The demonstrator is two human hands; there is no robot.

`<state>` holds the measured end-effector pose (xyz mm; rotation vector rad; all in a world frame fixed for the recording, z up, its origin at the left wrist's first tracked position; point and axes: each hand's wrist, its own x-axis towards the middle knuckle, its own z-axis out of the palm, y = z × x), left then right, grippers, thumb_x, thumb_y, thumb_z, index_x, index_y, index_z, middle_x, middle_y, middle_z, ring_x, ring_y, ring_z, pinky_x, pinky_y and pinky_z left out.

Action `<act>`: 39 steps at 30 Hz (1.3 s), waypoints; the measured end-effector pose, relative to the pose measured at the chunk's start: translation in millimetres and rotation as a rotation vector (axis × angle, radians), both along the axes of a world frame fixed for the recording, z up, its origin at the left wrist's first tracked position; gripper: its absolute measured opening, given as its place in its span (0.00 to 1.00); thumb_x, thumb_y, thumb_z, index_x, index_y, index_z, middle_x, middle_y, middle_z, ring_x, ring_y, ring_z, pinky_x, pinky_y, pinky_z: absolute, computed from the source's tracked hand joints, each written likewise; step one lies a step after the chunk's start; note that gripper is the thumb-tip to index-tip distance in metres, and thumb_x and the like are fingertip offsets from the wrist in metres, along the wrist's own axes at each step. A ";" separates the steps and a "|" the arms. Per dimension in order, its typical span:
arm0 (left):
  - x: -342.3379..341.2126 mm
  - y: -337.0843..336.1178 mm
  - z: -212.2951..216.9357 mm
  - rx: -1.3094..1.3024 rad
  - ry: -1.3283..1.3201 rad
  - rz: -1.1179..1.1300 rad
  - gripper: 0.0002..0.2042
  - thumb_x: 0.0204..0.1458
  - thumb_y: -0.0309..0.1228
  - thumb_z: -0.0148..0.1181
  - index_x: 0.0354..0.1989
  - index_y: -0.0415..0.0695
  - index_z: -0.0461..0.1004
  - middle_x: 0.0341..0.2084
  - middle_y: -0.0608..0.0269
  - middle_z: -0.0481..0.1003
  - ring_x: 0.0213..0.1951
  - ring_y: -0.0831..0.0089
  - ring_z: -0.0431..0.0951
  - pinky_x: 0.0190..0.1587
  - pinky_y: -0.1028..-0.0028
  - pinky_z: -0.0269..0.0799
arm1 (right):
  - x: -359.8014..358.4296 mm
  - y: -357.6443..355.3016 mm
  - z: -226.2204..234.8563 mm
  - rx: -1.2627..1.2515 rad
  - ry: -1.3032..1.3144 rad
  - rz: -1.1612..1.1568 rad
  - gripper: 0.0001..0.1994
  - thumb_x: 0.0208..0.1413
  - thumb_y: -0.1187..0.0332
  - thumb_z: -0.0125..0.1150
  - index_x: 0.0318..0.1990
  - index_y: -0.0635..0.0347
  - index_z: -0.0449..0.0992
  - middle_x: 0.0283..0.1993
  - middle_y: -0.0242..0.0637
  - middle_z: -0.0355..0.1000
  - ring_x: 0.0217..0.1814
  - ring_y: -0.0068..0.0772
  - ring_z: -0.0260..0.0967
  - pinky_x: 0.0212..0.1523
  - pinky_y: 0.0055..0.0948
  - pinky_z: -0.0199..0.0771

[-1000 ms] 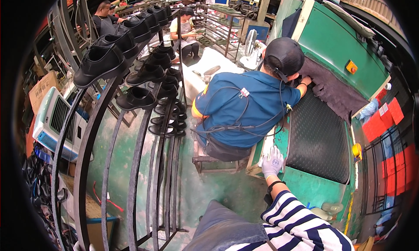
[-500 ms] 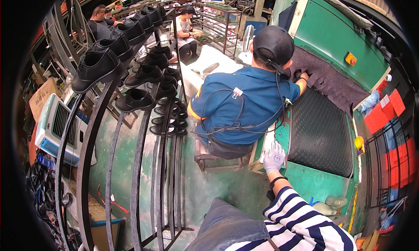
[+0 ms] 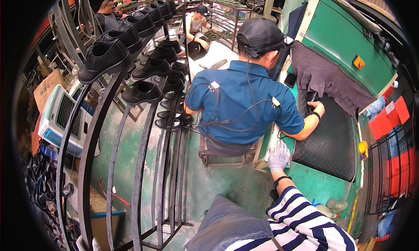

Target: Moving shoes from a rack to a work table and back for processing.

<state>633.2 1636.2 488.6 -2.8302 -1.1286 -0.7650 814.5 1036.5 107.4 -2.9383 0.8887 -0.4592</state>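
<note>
My right hand (image 3: 278, 158), in a pale glove, lies with fingers stretched out on the edge of a green machine (image 3: 321, 183). At the lower left, only a sliver of my gloved left hand (image 3: 94, 245) shows, on both sides of a dark metal post of the shoe rack (image 3: 85, 181); it appears wrapped round it. Black shoes (image 3: 104, 60) stand in rows on the rack. In front of me a co-worker in a blue shirt (image 3: 244, 98) sits with one hand on a black shoe (image 3: 311, 96) at the dark textured belt (image 3: 327, 141).
A dark cloth flap (image 3: 323, 69) hangs over the machine's opening. A stool (image 3: 229, 158) stands under the co-worker. Left of the rack are a white air cooler (image 3: 65, 120) and a heap of shoes (image 3: 43, 198). Red sheets (image 3: 388, 120) hang at right; two more people work behind.
The co-worker has leaned back and left, and their arm has drawn out from the flap with the black shoe. My right hand stays on the machine's edge; the view has shifted slightly.
</note>
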 end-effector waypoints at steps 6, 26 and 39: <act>-0.9 1.0 -0.1 0.000 0.003 0.000 0.23 0.50 0.51 0.70 0.48 0.48 0.81 0.38 0.58 0.83 0.38 0.61 0.83 0.44 0.66 0.76 | 0.3 2.4 0.5 -0.010 -0.003 -0.010 0.28 0.59 0.54 0.50 0.66 0.56 0.69 0.72 0.36 0.62 0.75 0.39 0.54 0.76 0.45 0.44; 1.0 -5.1 2.7 -0.020 0.004 0.009 0.23 0.50 0.50 0.71 0.47 0.48 0.81 0.38 0.58 0.83 0.38 0.60 0.83 0.44 0.66 0.75 | -2.0 -2.6 -5.7 -0.080 -0.047 0.028 0.28 0.60 0.54 0.50 0.67 0.53 0.66 0.72 0.35 0.62 0.74 0.39 0.54 0.74 0.46 0.45; -1.9 2.2 0.9 0.006 0.049 0.016 0.25 0.50 0.56 0.67 0.50 0.51 0.80 0.41 0.59 0.83 0.42 0.57 0.82 0.46 0.62 0.75 | -2.0 -2.2 -3.8 -0.050 -0.054 0.036 0.29 0.59 0.55 0.51 0.67 0.54 0.65 0.71 0.37 0.62 0.74 0.42 0.55 0.74 0.48 0.46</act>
